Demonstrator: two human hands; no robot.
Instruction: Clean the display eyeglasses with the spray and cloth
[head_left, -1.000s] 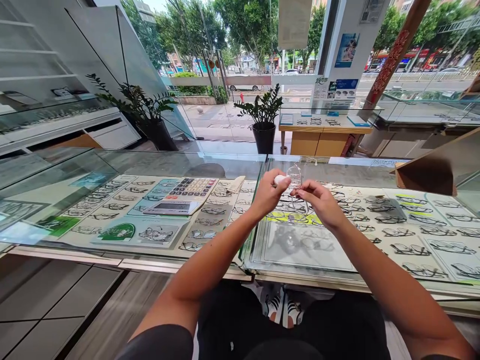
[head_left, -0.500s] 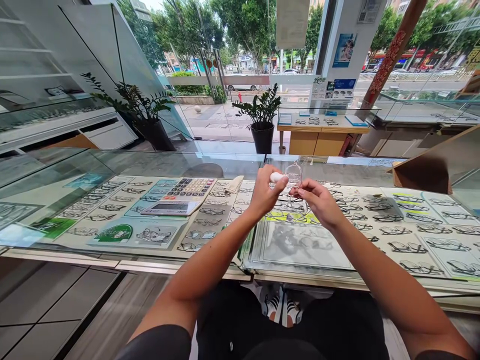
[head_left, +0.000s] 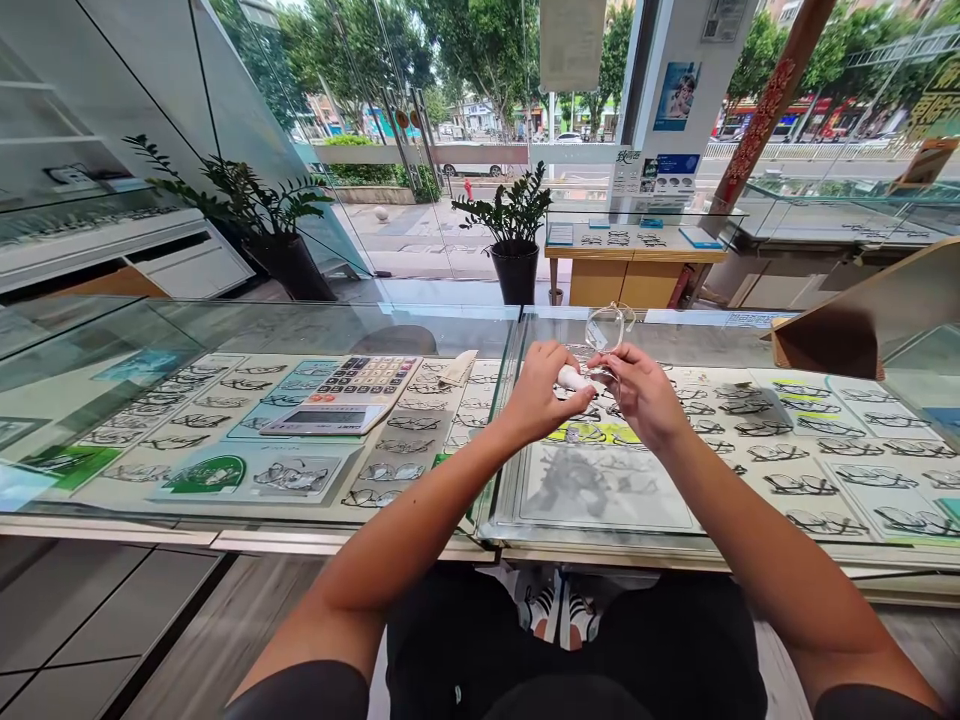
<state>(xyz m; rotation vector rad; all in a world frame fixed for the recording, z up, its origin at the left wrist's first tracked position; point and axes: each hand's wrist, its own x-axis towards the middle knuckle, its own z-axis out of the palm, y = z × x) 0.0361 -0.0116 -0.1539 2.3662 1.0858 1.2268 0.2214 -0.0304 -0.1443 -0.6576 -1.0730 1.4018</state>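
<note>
My left hand (head_left: 546, 392) is closed around a small white bottle (head_left: 574, 379), whose narrow end points right toward my other hand. My right hand (head_left: 645, 396) pinches a pair of thin-framed glasses (head_left: 610, 328) by a lower part, with a clear lens standing up above the fingertips. Both hands are close together over the glass counter (head_left: 420, 325), the bottle's tip near the pinching fingers. Part of the glasses is hidden behind the fingers. Under the glass below lie rows of eyeglass frames (head_left: 802, 485).
A large calculator (head_left: 330, 400) rests to the left, with a folded paper (head_left: 457, 368) beside it. At the right stands a brown wooden board (head_left: 829, 345). Beyond the counter are a potted plant (head_left: 516, 270) and a wooden display table (head_left: 634, 275).
The glasses have been turned and raised, so a lens stands above my right hand. The bottle now tilts down to the right, closer to the right fingers. The view has shifted slightly.
</note>
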